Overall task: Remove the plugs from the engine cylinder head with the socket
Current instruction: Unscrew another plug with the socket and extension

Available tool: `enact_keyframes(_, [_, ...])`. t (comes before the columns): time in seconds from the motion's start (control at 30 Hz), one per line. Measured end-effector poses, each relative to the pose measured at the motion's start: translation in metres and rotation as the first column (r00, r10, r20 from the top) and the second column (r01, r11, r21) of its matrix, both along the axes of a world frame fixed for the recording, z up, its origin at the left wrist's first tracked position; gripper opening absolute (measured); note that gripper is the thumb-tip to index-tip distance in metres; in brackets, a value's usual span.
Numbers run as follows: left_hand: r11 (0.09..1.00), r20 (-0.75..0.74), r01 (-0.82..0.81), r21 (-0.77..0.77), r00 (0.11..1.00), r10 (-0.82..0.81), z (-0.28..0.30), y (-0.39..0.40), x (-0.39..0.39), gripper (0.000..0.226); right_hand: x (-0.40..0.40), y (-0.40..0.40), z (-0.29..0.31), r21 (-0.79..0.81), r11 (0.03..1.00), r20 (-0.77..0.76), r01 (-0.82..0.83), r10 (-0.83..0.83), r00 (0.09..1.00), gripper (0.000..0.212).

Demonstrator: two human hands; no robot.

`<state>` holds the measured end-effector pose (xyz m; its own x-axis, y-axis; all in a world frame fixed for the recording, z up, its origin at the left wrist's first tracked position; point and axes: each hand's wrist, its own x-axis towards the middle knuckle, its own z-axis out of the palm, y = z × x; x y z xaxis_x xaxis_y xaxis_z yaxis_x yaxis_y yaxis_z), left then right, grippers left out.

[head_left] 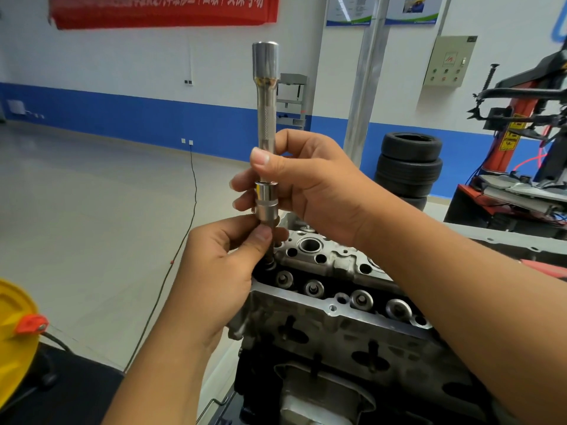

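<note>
Socket: the chrome socket (266, 201) stands upright on a long knurled extension bar (266, 96), held in the air just above the near-left corner of the cylinder head (331, 305).
Right hand: the right hand (310, 185) grasps the tool where bar meets socket, thumb pressed on the front of the bar, fingers wrapped behind.
Left hand: the left hand (221, 265) comes in from below, thumb and forefinger pinching a dark plug (271, 240) that hangs out of the socket's lower end.
Plug: it sits just over the head's corner bore; whether its tip touches the head, I cannot tell.
Cylinder head: grey casting with a row of round valve caps along its top, right of both hands.
Beyond the head: stacked tyres (409, 167) behind it, a red tyre machine (521, 133) further right.
Left of the head: a yellow drum (15, 332) at the frame's edge.
</note>
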<state>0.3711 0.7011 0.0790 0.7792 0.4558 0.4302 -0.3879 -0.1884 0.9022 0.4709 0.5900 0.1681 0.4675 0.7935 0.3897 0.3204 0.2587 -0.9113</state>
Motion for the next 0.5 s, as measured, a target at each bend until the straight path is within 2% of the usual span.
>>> enact_keyframes(0.07, [0.999, -0.013, -0.022, 0.041, 1.000, 0.022, -0.0012, 0.0005, 0.0011, 0.025, 0.0003, 0.0000, -0.0001, -0.004, 1.000, -0.011, -0.024, 0.024, 1.000, 0.011])
enact_keyframes(0.2, [0.988, 0.014, -0.151, 0.014, 0.988, 0.151, -0.0016, -0.0019, 0.0022, 0.016, -0.0009, 0.0007, -0.0003, -0.018, 1.000, -0.027, -0.020, 0.020, 0.999, 0.017])
enact_keyframes(0.3, [0.981, 0.028, -0.192, 0.006, 0.981, 0.191, 0.0006, -0.0025, 0.0006, 0.035, -0.0013, 0.0001, -0.0005, -0.005, 1.000, -0.014, 0.010, -0.010, 1.000, 0.010])
enact_keyframes(0.37, [0.989, 0.020, -0.145, 0.009, 0.989, 0.145, 0.0003, -0.0011, 0.0005, 0.031, -0.0009, -0.0001, -0.0008, 0.004, 1.000, -0.011, 0.019, -0.019, 1.000, 0.012])
enact_keyframes(0.43, [0.999, 0.015, -0.040, -0.011, 0.999, 0.040, -0.0002, 0.0001, 0.0005, 0.015, -0.0008, 0.0005, -0.0002, 0.008, 1.000, -0.010, 0.020, -0.020, 1.000, 0.015])
enact_keyframes(0.5, [1.000, 0.003, 0.003, 0.005, 1.000, -0.003, -0.0010, 0.0008, 0.0006, 0.022, -0.0007, 0.0010, 0.0002, 0.004, 1.000, -0.004, 0.011, -0.011, 1.000, 0.014])
